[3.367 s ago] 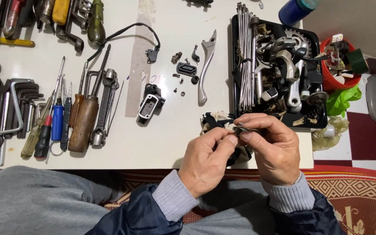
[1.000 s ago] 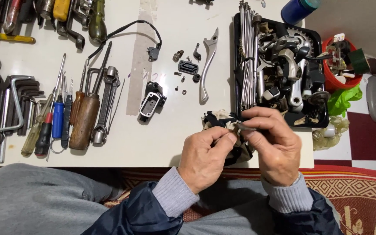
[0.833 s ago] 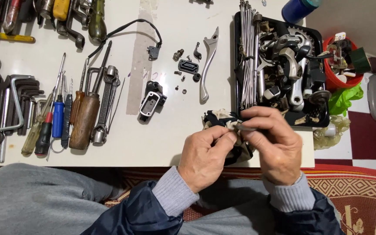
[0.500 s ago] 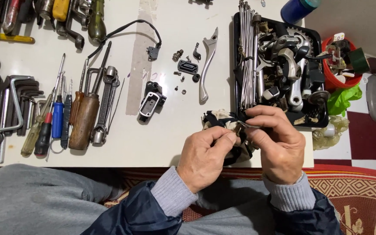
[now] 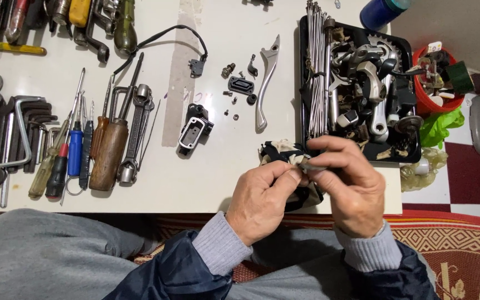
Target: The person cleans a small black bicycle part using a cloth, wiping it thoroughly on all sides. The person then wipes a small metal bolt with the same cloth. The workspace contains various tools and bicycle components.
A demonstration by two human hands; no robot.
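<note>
Both hands pinch a small metal part over a rag at the near edge of the white table.

Head view: the left hand [image 5: 262, 201] and right hand [image 5: 350, 189] meet fingertip to fingertip, closed on a small dark metal part [image 5: 308, 165] above the black-and-white rag [image 5: 279, 153]. The brake master cylinder body [image 5: 193, 131] lies open, with its silver lever [image 5: 264, 83], cap [image 5: 238, 85] and screws loose beside it, so disassembly looks done and reassembly remains.

Bright, even overhead light, soft shadows, sharp focus, slight edge distortion.
</note>
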